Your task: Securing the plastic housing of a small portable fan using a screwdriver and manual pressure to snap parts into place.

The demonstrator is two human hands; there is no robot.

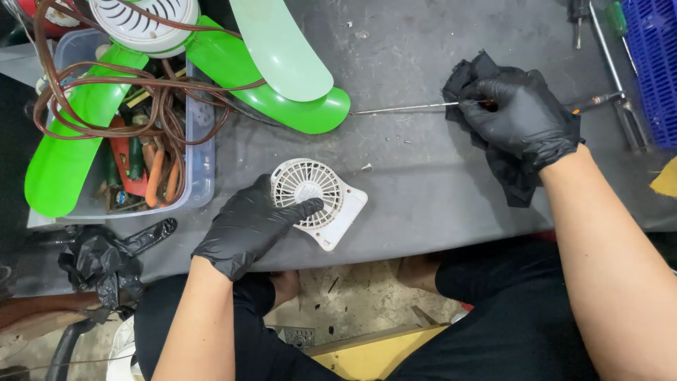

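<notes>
My left hand (247,227) fingers grasp small white fan (319,200) on tabletop (423,190). Right hand (522,113), right of fan, clenched on black cloth (511,169) around thin rod (405,109). Wiping step, I think; next needs steady pull.

The widest bare stretch of the grey tabletop (423,176) lies in the middle, between the small white fan (317,200) under the left hand (247,226) and the black cloth (508,159) under the right hand (522,116); the only bar across its far side is the thin metal rod (402,109) running from the cloth toward the green fan blades (282,85). The left side is blocked by the clear plastic bin (201,155) of tools, the brown cable (141,92) coiled over it and the blades overhanging the surface. The right edge is closed off by the blue crate (656,63) and the screwdriver (599,100) lying beside it
</notes>
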